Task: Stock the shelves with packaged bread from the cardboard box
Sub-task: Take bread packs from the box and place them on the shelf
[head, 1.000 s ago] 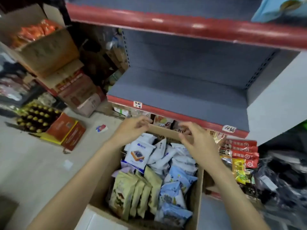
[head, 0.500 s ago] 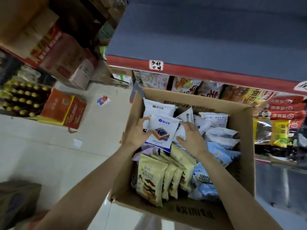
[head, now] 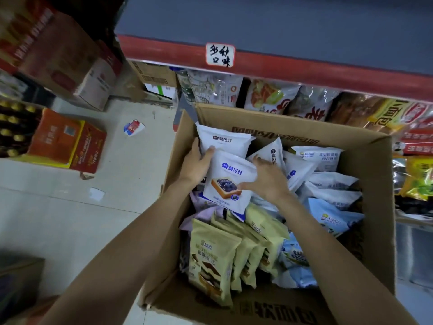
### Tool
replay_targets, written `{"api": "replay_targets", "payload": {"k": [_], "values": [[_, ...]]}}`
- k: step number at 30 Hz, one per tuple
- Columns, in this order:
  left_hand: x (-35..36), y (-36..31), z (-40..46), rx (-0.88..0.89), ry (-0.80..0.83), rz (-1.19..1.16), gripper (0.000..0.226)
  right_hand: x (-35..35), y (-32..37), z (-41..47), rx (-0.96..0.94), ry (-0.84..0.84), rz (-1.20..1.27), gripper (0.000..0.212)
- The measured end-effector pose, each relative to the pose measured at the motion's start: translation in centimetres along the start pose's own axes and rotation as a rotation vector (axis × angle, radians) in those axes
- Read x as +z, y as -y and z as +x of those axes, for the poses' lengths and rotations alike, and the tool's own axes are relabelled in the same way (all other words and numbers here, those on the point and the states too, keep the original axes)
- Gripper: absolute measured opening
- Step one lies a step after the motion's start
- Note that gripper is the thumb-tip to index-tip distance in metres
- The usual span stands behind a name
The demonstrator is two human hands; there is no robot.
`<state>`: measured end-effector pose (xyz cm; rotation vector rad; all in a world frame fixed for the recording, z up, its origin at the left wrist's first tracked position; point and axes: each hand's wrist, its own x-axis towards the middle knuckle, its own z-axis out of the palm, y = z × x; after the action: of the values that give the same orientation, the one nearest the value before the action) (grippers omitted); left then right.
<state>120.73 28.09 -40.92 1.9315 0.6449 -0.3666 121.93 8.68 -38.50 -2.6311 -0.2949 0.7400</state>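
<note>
An open cardboard box (head: 379, 207) stands on the floor in front of the shelf, full of bread packets. A white packet with a blueberry toast picture (head: 230, 181) stands upright in the box's left part. My left hand (head: 195, 164) grips its left edge, thumb on the front. My right hand (head: 264, 178) holds its right edge, thumb across the lower front. A second white packet (head: 223, 140) stands behind it. Beige packets (head: 210, 261) fill the near left, light blue ones (head: 332, 219) the right. The grey shelf board (head: 281, 22) above has a red front rail.
Snack bags (head: 271, 97) fill the lower shelf behind the box. On the floor to the left are an orange carton (head: 68, 141), bottles (head: 11, 127) and stacked brown cartons (head: 58, 55). A small wrapper (head: 133, 127) lies on the pale tiles.
Both hands went from the box's far rim down into the box and took hold of the white blueberry packet. The view tilted down towards the box.
</note>
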Motion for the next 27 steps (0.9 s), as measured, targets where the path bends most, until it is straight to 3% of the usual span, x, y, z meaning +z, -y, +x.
{"api": "replay_targets", "payload": {"k": [3,6,10,15,19,23,27], "values": [[0.5,0.2,1.0,0.012,-0.035,0.049,0.062,-0.8,-0.7,-3.1,0.128,-0.146,0.169,0.057],[1.0,0.1,2.4,0.027,-0.005,0.153,0.087,-1.3,-2.3,-6.2,0.223,-0.352,0.363,0.045],[2.5,-0.1,3.8,0.049,-0.023,0.341,0.102,-1.0,-4.2,-7.2,0.339,-0.415,0.517,0.041],[3.3,0.0,3.3,-0.025,0.022,0.293,0.086,-1.1,-4.6,-7.1,0.341,-0.407,0.57,0.054],[2.8,0.4,0.9,0.048,0.016,0.155,0.076,-1.2,-5.4,-8.3,0.35,-0.369,0.588,0.055],[1.9,0.1,-3.2,0.152,-0.083,0.072,0.074,-1.3,-5.9,-10.1,0.343,-0.331,0.559,0.046],[-0.6,-1.9,-8.1,0.249,-0.262,-0.049,0.064,-3.3,-5.4,-12.8,0.305,-0.356,0.481,0.052]]}}
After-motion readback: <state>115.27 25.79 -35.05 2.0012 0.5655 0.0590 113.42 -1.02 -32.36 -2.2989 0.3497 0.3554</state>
